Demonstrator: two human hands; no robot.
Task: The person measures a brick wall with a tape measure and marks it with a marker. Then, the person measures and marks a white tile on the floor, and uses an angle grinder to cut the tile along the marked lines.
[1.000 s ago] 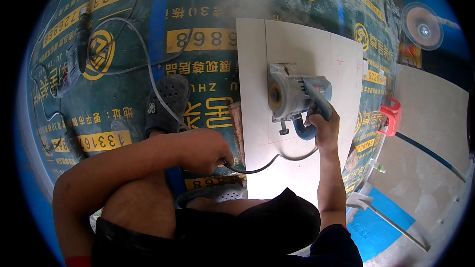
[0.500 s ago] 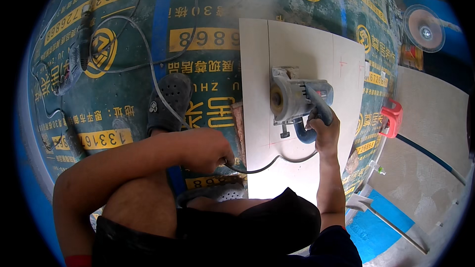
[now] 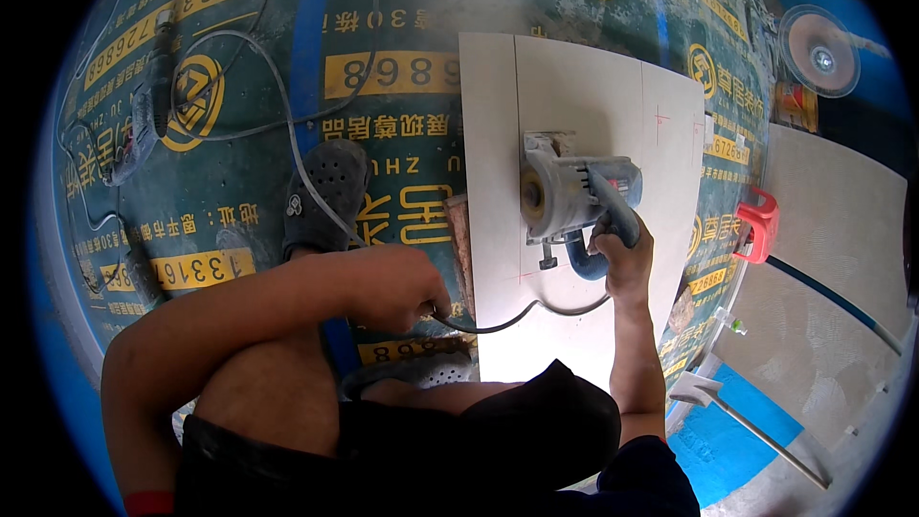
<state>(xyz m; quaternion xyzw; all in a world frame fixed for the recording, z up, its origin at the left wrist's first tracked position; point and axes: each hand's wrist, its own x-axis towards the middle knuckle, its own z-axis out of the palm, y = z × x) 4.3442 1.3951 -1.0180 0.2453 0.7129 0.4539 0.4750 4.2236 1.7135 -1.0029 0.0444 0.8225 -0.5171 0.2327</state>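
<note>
My right hand [image 3: 627, 254] grips the rear handle of a dusty grey-blue handheld tile saw [image 3: 584, 190]. The saw rests flat on a large pale tile [image 3: 574, 345], and its blade is hidden under the guard. A thin dark line runs along the tile from its far edge to the saw. Closed around the saw's black power cord [image 3: 517, 325], my left hand [image 3: 402, 292] keeps it beside the tile's left edge. Red pencil marks show on the tile's right part and near the saw's base.
Printed green protective sheeting [image 3: 402, 191] covers the floor. A second power tool [image 3: 144, 124] lies at the left among loose cables. My shoe [image 3: 325, 191] stands left of the tile. At the right are a red plastic stool [image 3: 758, 225], a long-handled tool [image 3: 756, 431] and a clear disc [image 3: 820, 53].
Very little differs: the whole picture has shifted slightly left. Both hands keep their holds on the saw and the cord.
</note>
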